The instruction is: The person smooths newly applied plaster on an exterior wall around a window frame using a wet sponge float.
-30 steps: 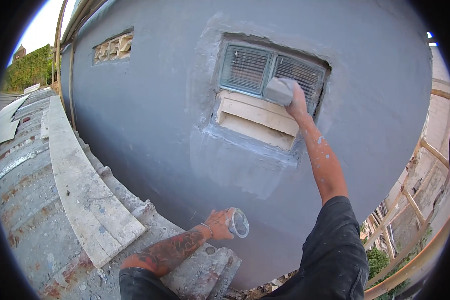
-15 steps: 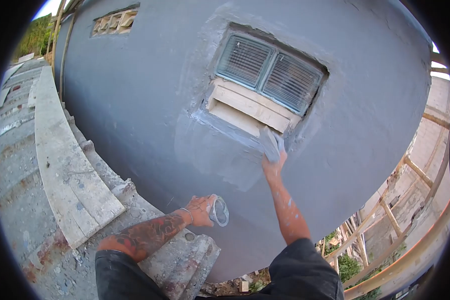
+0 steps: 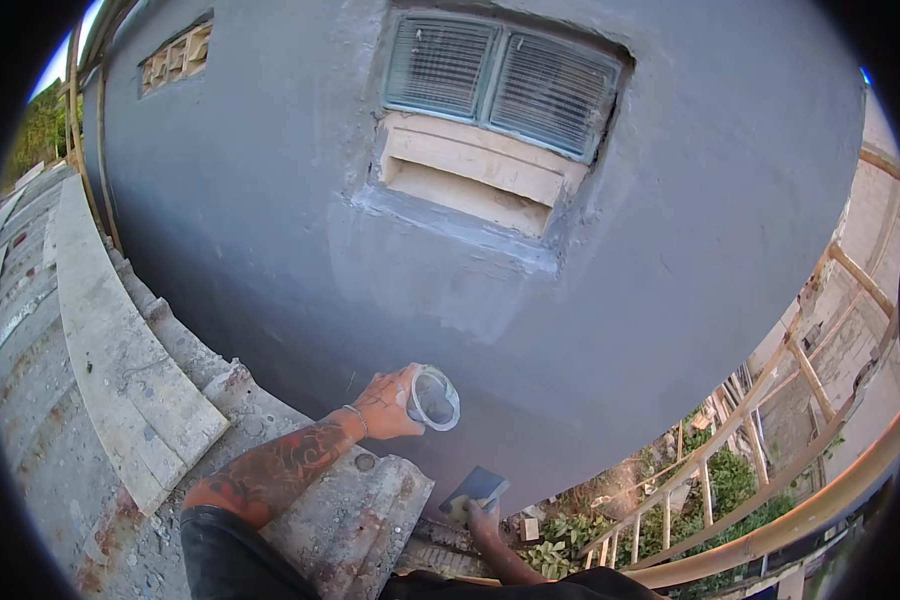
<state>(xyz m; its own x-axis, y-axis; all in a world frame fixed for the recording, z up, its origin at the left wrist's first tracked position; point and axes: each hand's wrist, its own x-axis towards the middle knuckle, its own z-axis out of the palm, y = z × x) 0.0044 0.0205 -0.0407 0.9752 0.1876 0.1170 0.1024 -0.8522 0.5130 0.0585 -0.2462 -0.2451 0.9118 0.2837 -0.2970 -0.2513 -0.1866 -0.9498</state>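
Note:
My left hand (image 3: 384, 404) is wrapped round a clear plastic cup (image 3: 453, 396), held in front of the grey wall (image 3: 610, 340) with its mouth facing me. Low in the view, my right hand (image 3: 484, 519) grips a flat, dark grey rectangular pad (image 3: 481, 482) near the wall's foot. Higher up, a window with two ribbed glass panes (image 3: 553, 88) is set into the wall. Beneath the panes sits a cream vent block (image 3: 480, 158) with a long slot, edged by rough, lighter plaster.
On the left lies a corrugated roof (image 3: 30, 365) with a long board (image 3: 125, 375) on it. A wooden ladder-like frame (image 3: 748, 430) runs along the right. Green plants (image 3: 720, 490) grow below. A smaller vent block (image 3: 177, 57) is at upper left.
My right hand has come down from the vent block's lower edge to the bottom of the view, still holding the pad. The view has tilted down; the left hand keeps the cup.

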